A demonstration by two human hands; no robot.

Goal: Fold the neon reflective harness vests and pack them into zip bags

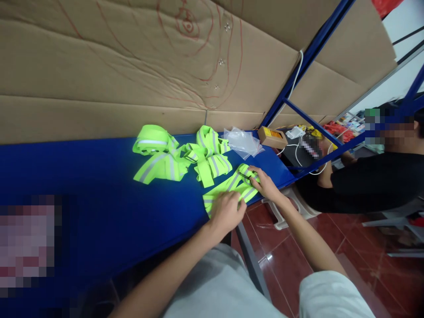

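Observation:
A fluorescent yellow-green strap with a grey reflective stripe (pixel 232 180) lies near the front edge of the blue table (pixel 99 207). My left hand (pixel 227 211) presses down on its near end, fingers curled and closed over the fabric. At the strap's far right end, my right hand (pixel 266 184) grips a folded or rolled part. A thin black piece (pixel 244 175) shows beside those fingertips; its kind is too small to tell. Several more bundles of the same reflective strap (pixel 213 168) lie beyond my hands, with a rolled one (pixel 153 140) at the back left.
Clear plastic bags (pixel 243 142) and a small cardboard box (pixel 273 137) sit along the back right. Cardboard sheets (pixel 132 66) line the wall. A blue metal frame (pixel 311 117) stands to the right. Beyond it a person in a black shirt (pixel 377 183) sits working.

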